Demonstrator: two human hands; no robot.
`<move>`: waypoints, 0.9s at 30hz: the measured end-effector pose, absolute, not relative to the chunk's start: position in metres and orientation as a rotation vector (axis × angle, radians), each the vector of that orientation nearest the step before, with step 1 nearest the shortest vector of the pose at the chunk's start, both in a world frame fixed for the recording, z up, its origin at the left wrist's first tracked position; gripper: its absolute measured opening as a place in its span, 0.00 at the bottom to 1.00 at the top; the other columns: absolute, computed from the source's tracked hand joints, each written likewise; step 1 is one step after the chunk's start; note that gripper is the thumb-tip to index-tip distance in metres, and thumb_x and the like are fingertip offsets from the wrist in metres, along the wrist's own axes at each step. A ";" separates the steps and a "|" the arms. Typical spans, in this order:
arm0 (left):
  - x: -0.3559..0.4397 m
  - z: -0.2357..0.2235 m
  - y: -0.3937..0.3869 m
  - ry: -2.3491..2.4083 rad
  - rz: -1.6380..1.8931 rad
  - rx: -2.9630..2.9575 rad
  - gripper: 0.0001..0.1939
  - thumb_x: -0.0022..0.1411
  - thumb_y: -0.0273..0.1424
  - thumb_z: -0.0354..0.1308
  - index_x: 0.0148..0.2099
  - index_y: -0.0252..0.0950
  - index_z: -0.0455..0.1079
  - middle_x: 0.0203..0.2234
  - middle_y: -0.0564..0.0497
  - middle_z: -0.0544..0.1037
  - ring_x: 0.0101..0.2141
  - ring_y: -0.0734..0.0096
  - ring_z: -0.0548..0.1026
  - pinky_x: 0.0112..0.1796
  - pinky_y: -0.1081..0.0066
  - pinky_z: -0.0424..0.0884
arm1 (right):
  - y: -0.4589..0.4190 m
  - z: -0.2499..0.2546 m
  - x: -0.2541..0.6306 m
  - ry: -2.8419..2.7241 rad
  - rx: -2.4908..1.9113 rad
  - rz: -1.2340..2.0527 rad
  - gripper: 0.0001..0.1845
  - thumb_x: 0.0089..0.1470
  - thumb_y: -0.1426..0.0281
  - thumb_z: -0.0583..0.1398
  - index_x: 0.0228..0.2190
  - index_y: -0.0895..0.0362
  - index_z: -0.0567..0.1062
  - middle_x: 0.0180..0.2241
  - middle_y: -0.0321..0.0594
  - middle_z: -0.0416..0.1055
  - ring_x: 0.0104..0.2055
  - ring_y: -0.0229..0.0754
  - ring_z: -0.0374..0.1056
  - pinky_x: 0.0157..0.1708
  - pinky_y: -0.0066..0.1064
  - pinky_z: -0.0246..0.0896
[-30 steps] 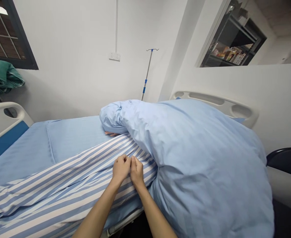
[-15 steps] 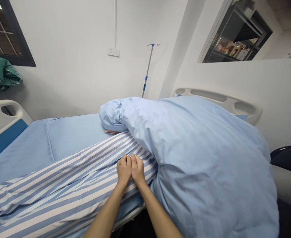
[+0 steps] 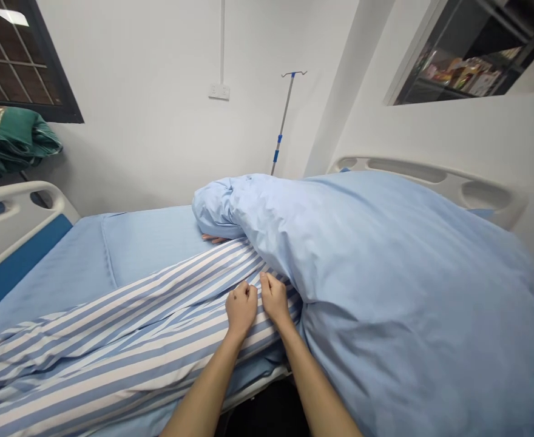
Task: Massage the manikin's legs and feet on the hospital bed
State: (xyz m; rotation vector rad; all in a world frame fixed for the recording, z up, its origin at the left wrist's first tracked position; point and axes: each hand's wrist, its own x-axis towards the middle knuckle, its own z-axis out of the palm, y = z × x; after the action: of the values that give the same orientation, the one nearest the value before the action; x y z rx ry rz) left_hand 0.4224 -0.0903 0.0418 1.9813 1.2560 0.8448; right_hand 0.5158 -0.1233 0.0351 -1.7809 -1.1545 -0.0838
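Observation:
My left hand (image 3: 242, 306) is curled into a loose fist above the upper leg of blue-and-white striped trousers (image 3: 158, 358), worn by a person lying on the bed. Beside it my right hand (image 3: 274, 296) is also a fist, a small gap from the left and close to the edge of a light blue quilt (image 3: 385, 255). No cloth looks pulled up into either fist; whether they press on the leg, I cannot tell. The quilt hides the person's upper body. A few fingers of that person's hand (image 3: 215, 239) poke out under its far edge.
Pale blue sheet (image 3: 148, 243) covers the bed. White boards stand at its two ends, the left one (image 3: 25, 200) and the right one (image 3: 485, 194). Behind it rises a drip stand (image 3: 285, 115) against the wall. Folded green cloth (image 3: 16, 142) lies at the far left.
My two fists, pressed together before, have come slightly apart. In view everything has shifted a little to the right as the head turned left.

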 end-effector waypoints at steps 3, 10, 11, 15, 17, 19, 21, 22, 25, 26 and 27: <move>0.421 0.042 -0.090 1.153 0.851 1.913 0.13 0.57 0.32 0.43 0.21 0.37 0.58 0.17 0.54 0.65 0.24 0.75 0.61 0.29 0.73 0.53 | -0.123 0.031 0.517 -1.127 -1.781 -0.094 0.22 0.59 0.60 0.43 0.18 0.56 0.59 0.16 0.33 0.59 0.20 0.35 0.52 0.23 0.28 0.44; 0.336 0.048 -0.053 1.043 0.803 1.867 0.16 0.54 0.35 0.45 0.17 0.36 0.55 0.12 0.58 0.59 0.20 0.78 0.60 0.24 0.76 0.53 | -0.124 0.028 0.518 -1.166 -1.823 -0.142 0.23 0.57 0.58 0.43 0.18 0.56 0.61 0.16 0.37 0.62 0.21 0.36 0.55 0.24 0.28 0.46; 0.307 0.050 -0.043 1.080 0.816 1.859 0.16 0.54 0.36 0.45 0.17 0.37 0.54 0.12 0.58 0.58 0.19 0.78 0.59 0.24 0.75 0.53 | -0.124 0.027 0.519 -1.168 -1.830 -0.141 0.23 0.57 0.58 0.43 0.18 0.56 0.62 0.16 0.37 0.62 0.21 0.37 0.55 0.24 0.29 0.47; 0.159 0.061 -0.011 1.288 0.913 1.809 0.19 0.53 0.41 0.45 0.17 0.38 0.51 0.12 0.59 0.54 0.18 0.78 0.54 0.23 0.74 0.52 | -0.122 0.023 0.522 -1.177 -1.853 -0.149 0.23 0.55 0.56 0.44 0.19 0.56 0.65 0.18 0.41 0.65 0.22 0.39 0.59 0.25 0.29 0.49; 0.086 0.060 -0.002 1.452 0.998 1.781 0.20 0.53 0.44 0.46 0.16 0.37 0.51 0.12 0.58 0.55 0.18 0.78 0.55 0.23 0.74 0.52 | -0.121 0.022 0.523 -1.174 -1.876 -0.152 0.23 0.54 0.56 0.44 0.20 0.56 0.67 0.18 0.43 0.66 0.23 0.41 0.60 0.25 0.30 0.51; 0.030 0.051 0.000 1.573 1.033 1.761 0.21 0.52 0.44 0.47 0.16 0.37 0.50 0.12 0.58 0.55 0.19 0.77 0.55 0.24 0.74 0.53 | -0.120 0.022 0.524 -1.157 -1.912 -0.147 0.23 0.53 0.55 0.45 0.20 0.56 0.67 0.19 0.44 0.67 0.24 0.43 0.62 0.25 0.31 0.51; -0.003 0.036 -0.001 1.690 1.005 1.759 0.20 0.52 0.43 0.46 0.16 0.38 0.49 0.12 0.58 0.54 0.19 0.76 0.55 0.24 0.74 0.52 | -0.121 0.023 0.524 -1.128 -1.943 -0.124 0.23 0.51 0.54 0.45 0.20 0.56 0.68 0.20 0.45 0.68 0.25 0.44 0.63 0.26 0.31 0.52; -0.011 0.028 -0.003 1.748 0.950 1.810 0.19 0.52 0.42 0.47 0.16 0.38 0.49 0.12 0.58 0.54 0.19 0.76 0.56 0.24 0.74 0.52 | -0.121 0.024 0.524 -1.109 -1.949 -0.105 0.22 0.50 0.54 0.45 0.20 0.55 0.68 0.20 0.45 0.68 0.26 0.45 0.63 0.26 0.31 0.53; -0.013 0.010 -0.006 1.910 0.776 1.983 0.17 0.53 0.39 0.46 0.17 0.37 0.50 0.13 0.57 0.57 0.20 0.75 0.58 0.25 0.74 0.51 | -0.123 0.030 0.521 -1.065 -1.935 -0.027 0.22 0.48 0.52 0.46 0.20 0.55 0.67 0.20 0.43 0.68 0.26 0.45 0.63 0.27 0.31 0.55; -0.012 0.007 -0.007 1.948 0.738 2.022 0.17 0.54 0.38 0.45 0.17 0.37 0.51 0.13 0.57 0.59 0.21 0.75 0.59 0.26 0.74 0.51 | -0.124 0.032 0.519 -1.055 -1.927 -0.004 0.22 0.47 0.52 0.47 0.19 0.55 0.67 0.19 0.42 0.66 0.25 0.44 0.62 0.26 0.30 0.55; -0.010 0.006 -0.007 1.972 0.711 2.049 0.16 0.56 0.36 0.44 0.18 0.37 0.52 0.14 0.56 0.60 0.21 0.75 0.59 0.26 0.74 0.51 | -0.124 0.034 0.518 -1.047 -1.921 0.012 0.22 0.47 0.52 0.47 0.18 0.55 0.65 0.18 0.41 0.65 0.24 0.44 0.61 0.25 0.30 0.55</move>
State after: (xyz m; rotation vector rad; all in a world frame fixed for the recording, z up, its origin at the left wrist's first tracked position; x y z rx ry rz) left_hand -0.0099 -0.0072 0.0058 2.0485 1.9722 0.7112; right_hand 0.5183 -0.1242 0.0342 -1.9211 -1.0466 0.0116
